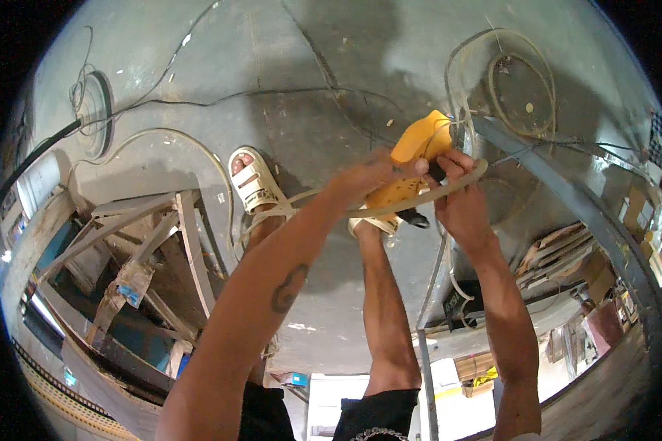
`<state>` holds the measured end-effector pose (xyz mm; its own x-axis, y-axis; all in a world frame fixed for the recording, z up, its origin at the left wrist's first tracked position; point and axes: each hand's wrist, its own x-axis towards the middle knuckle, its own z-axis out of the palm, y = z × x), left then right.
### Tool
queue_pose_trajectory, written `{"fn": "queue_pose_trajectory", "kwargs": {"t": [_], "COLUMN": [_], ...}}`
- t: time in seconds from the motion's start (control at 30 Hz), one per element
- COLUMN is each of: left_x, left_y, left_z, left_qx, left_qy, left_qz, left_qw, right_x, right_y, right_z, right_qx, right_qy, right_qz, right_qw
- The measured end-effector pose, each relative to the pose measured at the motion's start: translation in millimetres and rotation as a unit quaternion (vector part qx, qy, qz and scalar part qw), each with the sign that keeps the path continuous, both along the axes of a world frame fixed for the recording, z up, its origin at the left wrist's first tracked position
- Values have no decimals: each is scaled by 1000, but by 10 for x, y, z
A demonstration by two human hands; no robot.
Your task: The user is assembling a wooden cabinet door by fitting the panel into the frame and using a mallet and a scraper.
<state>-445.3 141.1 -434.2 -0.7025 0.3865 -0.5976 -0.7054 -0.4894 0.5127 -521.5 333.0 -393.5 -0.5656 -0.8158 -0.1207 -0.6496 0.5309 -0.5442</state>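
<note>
A yellow plastic piece (pixel 410 189) with small holes or dark marks is held up between my two hands, in front of my feet. My left hand (pixel 379 175) is closed on its near left side, thumb toward the right hand. My right hand (pixel 462 202) has its fingers bent and pinched at the piece's right edge, by a small dark part (pixel 436 172) whose kind I cannot make out. A pale flexible hose (pixel 449 192) runs across in front of the piece and past the right hand. A black part (pixel 413 217) hangs below the piece.
Loops of pale hose (pixel 553 95) hang at upper right near a grey metal bar (pixel 566 187). Dark cables (pixel 272 91) cross the grey floor (pixel 206 44). A wooden frame (pixel 193 242) stands at left, a round disc (pixel 99 117) farther up. Stacked boards (pixel 559 253) lie at right.
</note>
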Motion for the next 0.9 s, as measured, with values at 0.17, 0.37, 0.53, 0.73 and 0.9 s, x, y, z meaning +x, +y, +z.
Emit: {"fn": "queue_pose_trajectory", "kwargs": {"t": [0.17,0.37,0.53,0.73,0.9], "left_x": [-162,-717,-848,-539,-918], "left_y": [-790,-2496,-3136,-3542,-3179], "left_z": [-165,1297,2719,3323,3894], "left_qx": [-65,-565,-729,-685,-409], "left_qy": [-93,138,184,124,83], "left_qz": [302,179,42,37,291], "left_qw": [947,793,658,717,861], "right_x": [170,-54,-1060,-2572,-3071], "right_y": [473,186,-162,-404,-472], "right_z": [238,1138,1914,2370,3515], "right_qx": [56,232,315,-50,-262], "right_qy": [-24,-111,-191,188,92], "right_qz": [-6,38,6,-349,-432], "right_qw": [998,966,930,917,858]}}
